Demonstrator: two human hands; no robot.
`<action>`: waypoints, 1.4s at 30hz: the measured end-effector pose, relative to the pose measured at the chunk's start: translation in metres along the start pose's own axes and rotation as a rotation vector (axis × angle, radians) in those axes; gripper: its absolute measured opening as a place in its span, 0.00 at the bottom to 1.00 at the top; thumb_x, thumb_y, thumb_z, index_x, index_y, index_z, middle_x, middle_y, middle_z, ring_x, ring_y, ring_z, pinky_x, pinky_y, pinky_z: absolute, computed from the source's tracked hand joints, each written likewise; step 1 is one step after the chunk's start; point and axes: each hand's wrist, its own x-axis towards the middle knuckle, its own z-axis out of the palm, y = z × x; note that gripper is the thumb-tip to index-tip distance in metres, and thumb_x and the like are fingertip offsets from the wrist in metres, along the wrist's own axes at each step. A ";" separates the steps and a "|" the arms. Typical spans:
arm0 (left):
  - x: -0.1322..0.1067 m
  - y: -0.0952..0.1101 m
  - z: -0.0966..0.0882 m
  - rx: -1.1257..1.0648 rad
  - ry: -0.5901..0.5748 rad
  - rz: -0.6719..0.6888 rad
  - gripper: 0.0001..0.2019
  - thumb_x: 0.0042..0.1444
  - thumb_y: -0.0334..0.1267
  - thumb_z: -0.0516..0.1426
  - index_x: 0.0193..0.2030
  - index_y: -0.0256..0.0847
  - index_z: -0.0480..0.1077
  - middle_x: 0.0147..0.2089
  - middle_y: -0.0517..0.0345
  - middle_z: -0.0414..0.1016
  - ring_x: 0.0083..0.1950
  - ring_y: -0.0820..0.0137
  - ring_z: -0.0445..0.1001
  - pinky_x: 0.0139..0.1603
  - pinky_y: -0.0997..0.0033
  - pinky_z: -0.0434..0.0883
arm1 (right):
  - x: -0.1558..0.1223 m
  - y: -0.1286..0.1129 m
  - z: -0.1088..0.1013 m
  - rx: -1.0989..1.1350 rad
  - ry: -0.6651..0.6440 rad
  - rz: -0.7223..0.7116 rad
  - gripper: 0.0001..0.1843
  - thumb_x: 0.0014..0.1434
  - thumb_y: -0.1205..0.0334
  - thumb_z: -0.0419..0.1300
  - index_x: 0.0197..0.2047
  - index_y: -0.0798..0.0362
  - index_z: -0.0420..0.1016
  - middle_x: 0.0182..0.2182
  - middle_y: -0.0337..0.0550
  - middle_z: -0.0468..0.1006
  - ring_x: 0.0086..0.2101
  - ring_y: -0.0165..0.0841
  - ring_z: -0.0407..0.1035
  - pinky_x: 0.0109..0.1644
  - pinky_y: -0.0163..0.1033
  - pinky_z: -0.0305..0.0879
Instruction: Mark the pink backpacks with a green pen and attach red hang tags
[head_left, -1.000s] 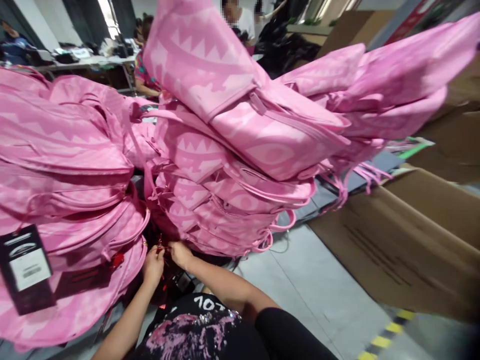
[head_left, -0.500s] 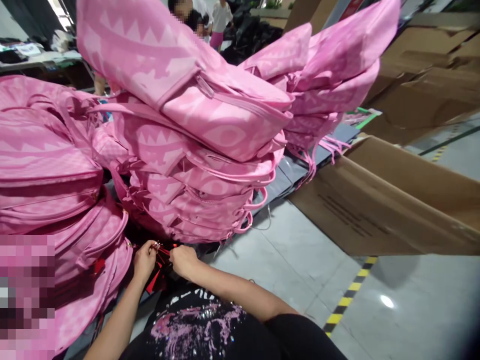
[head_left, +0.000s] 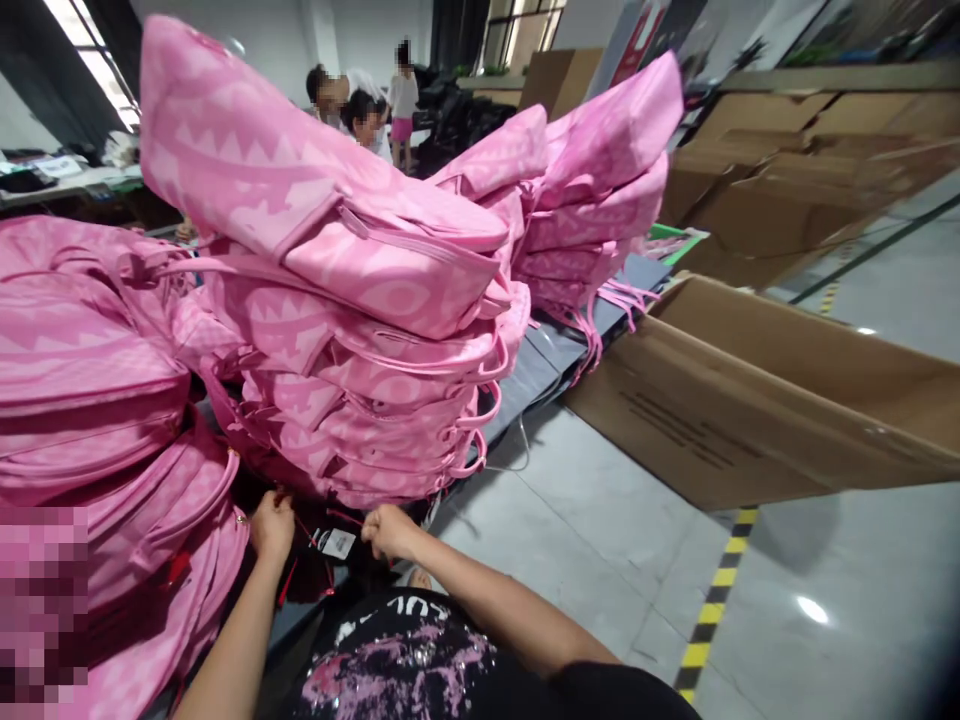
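Tall stacks of pink patterned backpacks (head_left: 352,330) rise in front of me. Low down between two stacks, my left hand (head_left: 271,525) is closed with its fingers tucked under a backpack at the left. My right hand (head_left: 390,532) is a fist pinching a thin red string. The string runs to a small white hang tag (head_left: 337,542) that lies between my hands. What the left fingers grip is hidden.
Another pile of pink backpacks (head_left: 82,400) fills the left. A large flattened cardboard box (head_left: 750,400) leans at the right, with more cartons (head_left: 787,180) behind. The grey floor carries a yellow-black stripe (head_left: 712,600). Several people (head_left: 360,105) stand far back.
My hands have drawn apart, the right pulling the red string to the right. A white tag now shows between them. The camera view has tilted up and turned right.
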 end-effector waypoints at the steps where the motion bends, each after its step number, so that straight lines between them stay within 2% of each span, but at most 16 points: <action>1: 0.002 0.003 0.002 0.003 -0.010 -0.006 0.08 0.59 0.39 0.56 0.39 0.39 0.74 0.31 0.50 0.78 0.32 0.60 0.76 0.33 0.67 0.68 | -0.004 0.002 -0.001 0.075 0.011 -0.038 0.08 0.59 0.70 0.57 0.31 0.56 0.78 0.20 0.36 0.75 0.18 0.25 0.65 0.24 0.28 0.58; 5: 0.007 0.014 0.000 -0.006 -0.056 -0.004 0.12 0.59 0.40 0.56 0.44 0.36 0.74 0.39 0.44 0.79 0.41 0.55 0.78 0.41 0.63 0.71 | -0.022 0.004 -0.007 0.349 0.081 -0.220 0.11 0.62 0.63 0.54 0.32 0.55 0.75 0.22 0.34 0.76 0.16 0.22 0.62 0.22 0.26 0.56; 8: 0.007 0.021 -0.024 -0.022 -0.124 0.027 0.15 0.55 0.40 0.60 0.47 0.34 0.73 0.42 0.43 0.80 0.42 0.56 0.78 0.43 0.63 0.73 | -0.035 0.010 -0.013 0.515 0.153 -0.274 0.12 0.63 0.61 0.51 0.33 0.55 0.73 0.23 0.35 0.75 0.15 0.22 0.61 0.20 0.26 0.55; 11: -0.012 0.038 -0.056 -0.086 -0.079 0.131 0.18 0.54 0.44 0.60 0.49 0.36 0.74 0.50 0.43 0.77 0.46 0.54 0.77 0.49 0.58 0.72 | -0.044 0.019 -0.014 0.645 0.234 -0.268 0.15 0.65 0.57 0.48 0.35 0.56 0.71 0.23 0.36 0.74 0.14 0.23 0.59 0.18 0.27 0.52; 13: -0.038 0.060 -0.066 -0.231 -0.039 0.258 0.20 0.57 0.49 0.56 0.50 0.39 0.74 0.52 0.48 0.77 0.48 0.55 0.76 0.54 0.55 0.71 | -0.045 0.020 -0.011 0.744 0.259 -0.293 0.16 0.63 0.54 0.51 0.32 0.56 0.70 0.22 0.36 0.74 0.14 0.22 0.59 0.18 0.27 0.52; 15: -0.068 0.086 -0.062 -0.390 -0.149 0.365 0.21 0.58 0.53 0.55 0.49 0.42 0.74 0.48 0.54 0.79 0.47 0.60 0.77 0.53 0.62 0.73 | -0.044 0.018 -0.007 0.817 0.269 -0.356 0.17 0.61 0.51 0.53 0.29 0.55 0.70 0.21 0.36 0.73 0.15 0.22 0.59 0.18 0.27 0.52; 18: -0.103 0.123 -0.042 -0.566 -0.430 0.394 0.19 0.54 0.52 0.58 0.44 0.39 0.76 0.40 0.55 0.80 0.39 0.66 0.78 0.41 0.71 0.75 | -0.045 0.012 -0.004 0.829 0.284 -0.442 0.18 0.62 0.50 0.53 0.28 0.55 0.70 0.22 0.36 0.73 0.15 0.23 0.60 0.19 0.28 0.55; 21: -0.117 0.145 -0.029 -0.652 -0.490 0.390 0.16 0.55 0.50 0.59 0.36 0.37 0.76 0.34 0.55 0.79 0.33 0.68 0.76 0.34 0.73 0.73 | -0.053 0.014 -0.016 0.695 0.377 -0.513 0.19 0.64 0.52 0.51 0.30 0.55 0.72 0.24 0.38 0.74 0.20 0.27 0.65 0.24 0.31 0.64; 23: -0.117 0.154 -0.029 -0.693 -0.430 0.451 0.14 0.57 0.47 0.59 0.36 0.37 0.77 0.34 0.55 0.79 0.35 0.68 0.77 0.38 0.73 0.74 | -0.061 0.021 -0.036 0.503 0.622 -0.568 0.17 0.66 0.54 0.51 0.35 0.55 0.76 0.30 0.43 0.79 0.30 0.32 0.73 0.37 0.35 0.70; 25: -0.114 0.162 -0.032 -0.689 -0.359 0.548 0.11 0.59 0.45 0.59 0.38 0.39 0.77 0.35 0.56 0.80 0.36 0.68 0.78 0.40 0.72 0.74 | -0.067 0.029 -0.061 0.296 0.940 -0.572 0.17 0.67 0.55 0.52 0.46 0.54 0.77 0.40 0.48 0.80 0.38 0.35 0.75 0.46 0.38 0.69; 26: -0.113 0.166 -0.034 -0.662 -0.337 0.604 0.10 0.59 0.44 0.58 0.39 0.40 0.78 0.35 0.56 0.80 0.35 0.68 0.78 0.40 0.73 0.74 | -0.069 0.033 -0.072 0.195 1.069 -0.551 0.18 0.68 0.54 0.52 0.52 0.55 0.75 0.42 0.49 0.80 0.39 0.36 0.75 0.47 0.38 0.69; 28: -0.111 0.177 -0.035 -0.590 -0.312 0.725 0.09 0.61 0.42 0.58 0.40 0.41 0.78 0.37 0.56 0.80 0.36 0.69 0.78 0.39 0.73 0.74 | -0.070 0.038 -0.092 -0.027 1.199 -0.506 0.20 0.69 0.54 0.52 0.56 0.57 0.72 0.39 0.49 0.79 0.35 0.36 0.74 0.41 0.38 0.68; 31: -0.109 0.191 -0.030 -0.463 -0.280 0.895 0.10 0.63 0.39 0.55 0.43 0.42 0.77 0.41 0.54 0.80 0.42 0.67 0.78 0.45 0.71 0.74 | -0.067 0.042 -0.104 -0.296 1.253 -0.481 0.17 0.69 0.57 0.51 0.51 0.59 0.74 0.34 0.47 0.78 0.31 0.36 0.73 0.36 0.38 0.65; 33: -0.107 0.197 -0.024 -0.355 -0.256 0.963 0.10 0.64 0.38 0.54 0.44 0.42 0.77 0.42 0.53 0.79 0.42 0.67 0.78 0.46 0.70 0.73 | -0.065 0.045 -0.105 -0.341 1.289 -0.470 0.15 0.68 0.61 0.50 0.50 0.58 0.73 0.35 0.47 0.78 0.32 0.36 0.73 0.37 0.38 0.65; 36: -0.106 0.202 -0.017 -0.198 -0.238 1.011 0.10 0.64 0.35 0.53 0.46 0.43 0.77 0.40 0.53 0.78 0.40 0.67 0.77 0.42 0.72 0.72 | -0.063 0.052 -0.104 -0.210 1.317 -0.487 0.15 0.66 0.65 0.48 0.51 0.57 0.72 0.39 0.48 0.79 0.35 0.35 0.74 0.39 0.37 0.66; 42: -0.116 0.221 -0.008 -0.004 -0.295 0.994 0.10 0.64 0.34 0.54 0.45 0.44 0.77 0.40 0.52 0.78 0.42 0.65 0.78 0.41 0.71 0.71 | -0.063 0.064 -0.109 0.147 1.197 -0.607 0.12 0.68 0.62 0.51 0.49 0.56 0.72 0.42 0.48 0.79 0.40 0.34 0.75 0.45 0.37 0.69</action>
